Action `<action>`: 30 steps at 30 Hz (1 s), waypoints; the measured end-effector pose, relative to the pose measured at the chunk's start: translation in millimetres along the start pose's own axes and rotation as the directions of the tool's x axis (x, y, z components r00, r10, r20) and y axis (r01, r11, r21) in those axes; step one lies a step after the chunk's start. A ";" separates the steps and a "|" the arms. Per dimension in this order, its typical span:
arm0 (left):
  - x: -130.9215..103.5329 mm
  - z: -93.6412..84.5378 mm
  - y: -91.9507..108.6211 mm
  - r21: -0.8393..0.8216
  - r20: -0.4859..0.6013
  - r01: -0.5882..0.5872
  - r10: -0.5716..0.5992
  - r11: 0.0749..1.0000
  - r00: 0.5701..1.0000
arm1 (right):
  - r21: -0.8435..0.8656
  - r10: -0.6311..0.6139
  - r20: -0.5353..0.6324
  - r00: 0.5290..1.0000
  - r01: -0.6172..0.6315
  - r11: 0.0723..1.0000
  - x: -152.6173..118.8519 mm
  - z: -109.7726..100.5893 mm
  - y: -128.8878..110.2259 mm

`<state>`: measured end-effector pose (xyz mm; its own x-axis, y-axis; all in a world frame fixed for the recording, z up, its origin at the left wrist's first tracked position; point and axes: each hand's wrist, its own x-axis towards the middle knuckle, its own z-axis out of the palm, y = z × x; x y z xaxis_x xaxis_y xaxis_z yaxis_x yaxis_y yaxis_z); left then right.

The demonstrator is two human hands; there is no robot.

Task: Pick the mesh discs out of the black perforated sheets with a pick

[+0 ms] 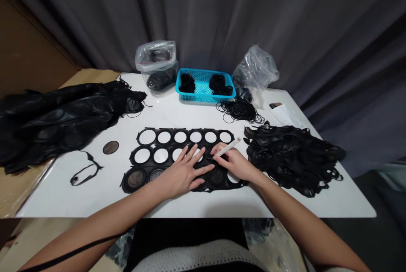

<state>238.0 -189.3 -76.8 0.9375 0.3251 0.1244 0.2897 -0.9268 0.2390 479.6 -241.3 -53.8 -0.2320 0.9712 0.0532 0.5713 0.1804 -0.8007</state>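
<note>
Left hand (185, 173), open, flat on black sheet (208, 180) near tabletop's (323, 206) front edge; right hand (234, 161), gripping white tool (228, 146), probably works best with sheet taut.

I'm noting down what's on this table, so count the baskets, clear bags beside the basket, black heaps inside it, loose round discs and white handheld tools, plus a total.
Blue basket: 1
Clear bags: 2
Black heaps: 2
Loose round disc: 1
White tool: 1
Total: 7
</note>
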 end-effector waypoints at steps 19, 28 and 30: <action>0.6 -4.3 1.6 0.014 -0.075 -0.062 0.063 0.998 0.995 | -0.436 0.027 -0.794 0.608 -0.600 0.671 -88.6 -110.8 55.9; -19.5 -6.7 27.9 -0.091 0.007 -0.175 0.176 0.980 0.984 | -0.054 0.083 -0.361 0.929 -0.110 0.993 -70.7 -3.2 -24.6; -20.0 -6.5 28.3 -0.096 0.007 -0.174 0.175 0.980 0.984 | 0.079 0.102 -0.204 0.974 -0.088 0.993 -66.3 17.2 -28.4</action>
<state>226.2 -220.8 -66.2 0.9751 0.1561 0.1576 0.1022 -0.9467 0.3054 465.3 -313.5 -44.9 -0.0070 0.9958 0.0917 0.5256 0.0817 -0.8468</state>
